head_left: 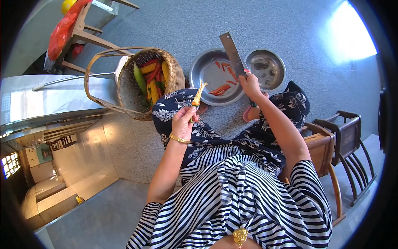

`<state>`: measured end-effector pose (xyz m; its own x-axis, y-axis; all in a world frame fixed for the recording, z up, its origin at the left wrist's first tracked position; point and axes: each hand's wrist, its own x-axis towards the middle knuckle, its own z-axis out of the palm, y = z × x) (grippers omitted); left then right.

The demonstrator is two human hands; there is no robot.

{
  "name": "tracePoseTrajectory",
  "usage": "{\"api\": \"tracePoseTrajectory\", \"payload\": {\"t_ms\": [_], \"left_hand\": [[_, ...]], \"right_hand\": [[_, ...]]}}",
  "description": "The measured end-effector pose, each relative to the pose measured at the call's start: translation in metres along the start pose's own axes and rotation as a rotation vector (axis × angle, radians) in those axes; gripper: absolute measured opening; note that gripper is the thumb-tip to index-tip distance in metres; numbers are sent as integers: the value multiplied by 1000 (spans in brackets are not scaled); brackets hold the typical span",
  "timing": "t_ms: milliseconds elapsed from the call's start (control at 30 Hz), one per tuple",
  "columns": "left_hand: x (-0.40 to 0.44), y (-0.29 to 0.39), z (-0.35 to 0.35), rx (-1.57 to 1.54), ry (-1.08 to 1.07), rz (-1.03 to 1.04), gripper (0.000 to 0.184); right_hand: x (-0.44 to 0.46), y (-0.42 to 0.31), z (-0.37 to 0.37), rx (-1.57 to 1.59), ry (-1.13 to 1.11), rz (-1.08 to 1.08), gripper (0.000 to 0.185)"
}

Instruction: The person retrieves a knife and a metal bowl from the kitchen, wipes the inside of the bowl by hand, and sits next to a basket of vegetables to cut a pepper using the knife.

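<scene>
My left hand is closed on the seedy core of a pepper, with its green stem down in my fingers and the pale, seed-covered end pointing up. In my right hand is a cleaver, gripped near where the blade meets the handle, its broad blade slanting up and away over the basins. Beneath it, a wide metal basin holds several strips of red pepper. A smaller metal basin stands against its right side, with what looks like water and dark patches inside.
Left of the basins a tipped wicker basket holds corn cobs, red peppers and a long green vegetable. Wooden chairs stand at my right. A wooden stool with a red plastic bag is at upper left.
</scene>
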<state>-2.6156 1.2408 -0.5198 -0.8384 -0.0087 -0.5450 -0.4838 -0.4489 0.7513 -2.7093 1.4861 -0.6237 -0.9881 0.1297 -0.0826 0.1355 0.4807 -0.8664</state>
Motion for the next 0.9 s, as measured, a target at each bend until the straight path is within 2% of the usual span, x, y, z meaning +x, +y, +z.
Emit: {"api": "tracePoseTrajectory", "payload": {"t_ms": [133, 267, 367, 433, 467, 533, 567, 733, 800, 867, 900], "left_hand": [[-3, 2, 1, -41, 21, -31, 8], [-3, -1, 0, -73, 22, -33, 8], [-3, -3, 1, -123, 15, -47, 9], [-5, -2, 2, -137, 14, -50, 9], [-5, -2, 3, -148, 11, -53, 9], [-5, -4, 2, -157, 7, -46, 9], [-4, -5, 2, -160, 2, -40, 9], [-2, -11, 1, -165, -19, -56, 8], [0, -14, 0, -170, -27, -66, 8], [2, -18, 0, -193, -56, -82, 9], [5, -21, 0, -195, -62, -83, 9]], "right_hand": [[6, -1, 9, -58, -16, 64, 22], [17, 8, 25, -119, -51, 33, 24], [21, 14, 36, -107, -141, 74, 24], [22, 18, 45, -170, 51, -55, 26], [21, 16, 42, -174, 49, -58, 26], [19, 14, 31, -94, -88, 68, 28], [19, 16, 29, -98, -89, 67, 28], [14, 44, 5, -198, -54, 328, 31], [9, 56, -3, -173, -21, 333, 29], [2, 55, -17, 12, -81, 534, 21], [1, 58, -21, 9, -76, 533, 21]]}}
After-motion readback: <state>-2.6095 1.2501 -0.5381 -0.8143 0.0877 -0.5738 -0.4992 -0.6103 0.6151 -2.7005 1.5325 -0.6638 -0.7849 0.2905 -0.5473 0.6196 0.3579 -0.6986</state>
